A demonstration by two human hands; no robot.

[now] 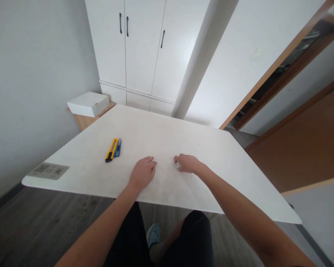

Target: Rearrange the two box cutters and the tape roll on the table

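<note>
My left hand (143,172) rests palm down on the white tabletop (167,129), fingers lying loosely bent and slightly apart, with nothing visible in them. To its right, my right hand (185,163) is closed around a small whitish, partly see-through object (178,165). Most of that object is hidden by the fingers, so its kind does not show. Left of my hands lie a yellow utility knife (112,150) with black parts and a blue utility knife (118,148), side by side and apart from both hands.
A printed label (48,171) is on the table's near left corner. Beyond the far left edge, a white box (86,103) sits on a wooden stand (85,121). White cupboards (144,48) stand behind the table. My legs are under its front edge.
</note>
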